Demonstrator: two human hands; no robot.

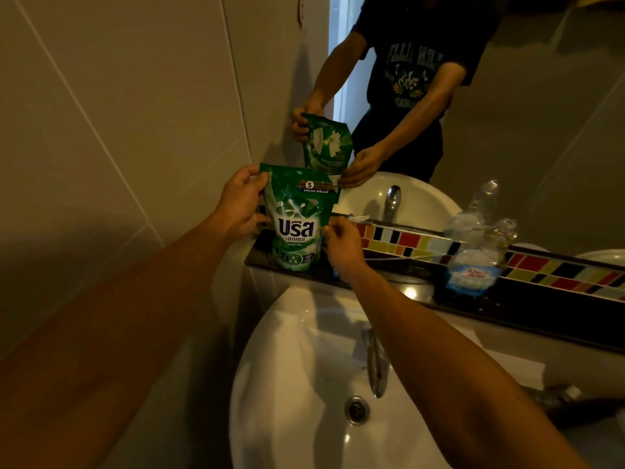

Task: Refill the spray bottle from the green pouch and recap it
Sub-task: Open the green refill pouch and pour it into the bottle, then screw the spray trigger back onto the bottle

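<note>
The green pouch (297, 225) with white lettering is upright at the left end of the dark ledge (527, 309) behind the sink; whether its base rests on the ledge is unclear. My left hand (240, 204) grips its top left corner. My right hand (341, 245) pinches its right edge at mid height. The top of the pouch looks sealed. A crumpled clear plastic bottle (473, 262) with a blue label stands on the ledge to the right, apart from both hands. I see no spray head or cap on it.
A white basin (297, 374) with a chrome tap (375, 360) and drain (355, 409) lies below my arms. The mirror (527, 137) above a strip of coloured tiles (558, 274) reflects the person, pouch and bottle. A tiled wall (118, 130) closes the left side.
</note>
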